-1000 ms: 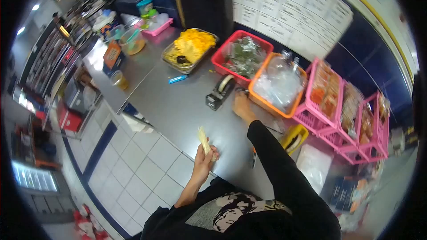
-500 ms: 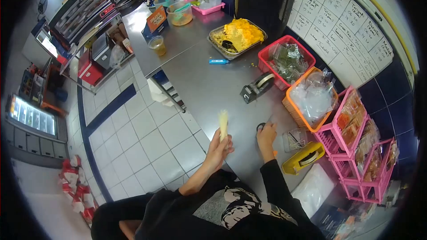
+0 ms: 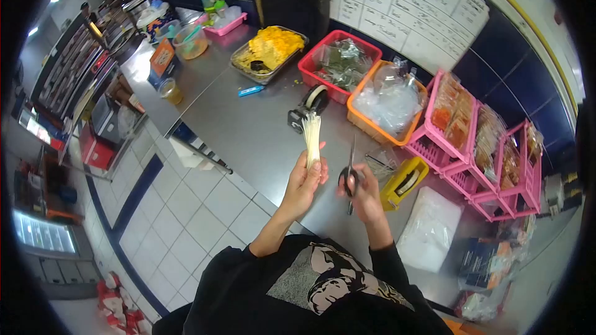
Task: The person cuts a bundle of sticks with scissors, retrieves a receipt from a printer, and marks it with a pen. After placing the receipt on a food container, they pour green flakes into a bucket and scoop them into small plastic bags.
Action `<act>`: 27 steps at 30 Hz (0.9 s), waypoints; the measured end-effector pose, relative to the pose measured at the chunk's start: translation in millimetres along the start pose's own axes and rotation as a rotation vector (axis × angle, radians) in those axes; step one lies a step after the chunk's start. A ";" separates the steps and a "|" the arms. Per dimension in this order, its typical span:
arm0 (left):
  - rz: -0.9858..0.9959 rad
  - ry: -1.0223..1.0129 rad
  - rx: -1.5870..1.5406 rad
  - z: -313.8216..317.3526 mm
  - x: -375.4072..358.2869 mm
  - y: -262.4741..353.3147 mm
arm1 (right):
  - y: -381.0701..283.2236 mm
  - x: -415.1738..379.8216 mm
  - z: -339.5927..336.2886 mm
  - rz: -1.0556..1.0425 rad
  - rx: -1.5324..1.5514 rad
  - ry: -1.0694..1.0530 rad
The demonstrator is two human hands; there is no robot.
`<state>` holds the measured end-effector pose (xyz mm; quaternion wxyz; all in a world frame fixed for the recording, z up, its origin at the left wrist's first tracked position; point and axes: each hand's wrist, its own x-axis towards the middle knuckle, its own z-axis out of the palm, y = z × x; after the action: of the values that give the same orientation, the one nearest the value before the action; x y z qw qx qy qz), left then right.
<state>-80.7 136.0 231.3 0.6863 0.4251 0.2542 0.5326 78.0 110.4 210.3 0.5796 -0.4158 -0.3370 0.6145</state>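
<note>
My left hand (image 3: pixel 304 183) is closed round a bundle of thin pale strands (image 3: pixel 312 133), held upright with its loose upper ends fanned out. The kind of strands is not certain. To its right, my right hand (image 3: pixel 363 192) grips black-handled scissors (image 3: pixel 349 180), whose narrow blades point away from me. Bundle and scissors are apart, both above the steel counter (image 3: pixel 217 102). Just beyond the bundle stands a black tape dispenser (image 3: pixel 304 111). A yellow tape dispenser (image 3: pixel 403 185) is close to my right hand, beside a small clear container (image 3: pixel 379 164) of thin sticks.
Along the wall are a tray of yellow food (image 3: pixel 240 67), a red basket (image 3: pixel 305 65), an orange basket (image 3: pixel 366 125) of clear bags and pink racks (image 3: pixel 437 149) of packets. A blue marker-like item (image 3: pixel 251 91) lies on the counter. White plastic sheets (image 3: pixel 429 229) lie at right.
My right hand has lifted the scissors off the counter and brought them nearer the bundle. My left hand has raised the bundle slightly. The view has turned to the right.
</note>
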 end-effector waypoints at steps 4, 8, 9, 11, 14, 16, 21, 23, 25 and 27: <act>0.017 -0.058 0.105 19.0 8.8 3.8 | -35.9 -48.5 9.0 -0.106 0.133 -0.230; -0.013 -0.085 0.086 39.4 11.9 10.1 | -48.3 -61.6 9.0 -0.140 0.030 -0.274; -0.016 -0.114 0.039 41.7 12.7 11.3 | -51.1 -63.4 8.4 -0.107 0.028 -0.254; -0.021 -0.154 -0.009 48.5 14.4 15.2 | -57.3 -66.5 5.1 -0.129 0.001 -0.238; -0.026 -0.178 0.043 59.4 14.0 20.1 | -69.4 -73.5 4.6 -0.149 -0.004 -0.226; 0.011 -0.193 0.117 63.8 13.6 20.5 | -74.7 -76.7 4.6 -0.162 -0.021 -0.225; 0.065 -0.269 0.185 69.8 12.4 22.5 | -77.0 -79.2 4.1 -0.157 -0.029 -0.205; 0.079 -0.292 0.223 71.3 11.7 23.6 | -78.4 -80.4 4.0 -0.155 -0.040 -0.191; 0.098 -0.322 0.251 72.8 11.8 24.8 | -81.2 -81.7 2.8 -0.143 -0.065 -0.186; 0.093 -0.337 0.254 74.3 11.9 28.0 | -84.0 -82.6 1.6 -0.132 -0.073 -0.189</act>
<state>-32.0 125.9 294.3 0.6348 0.6025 0.1810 0.4486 111.4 37.1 296.2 0.5688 -0.3538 -0.4392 0.5987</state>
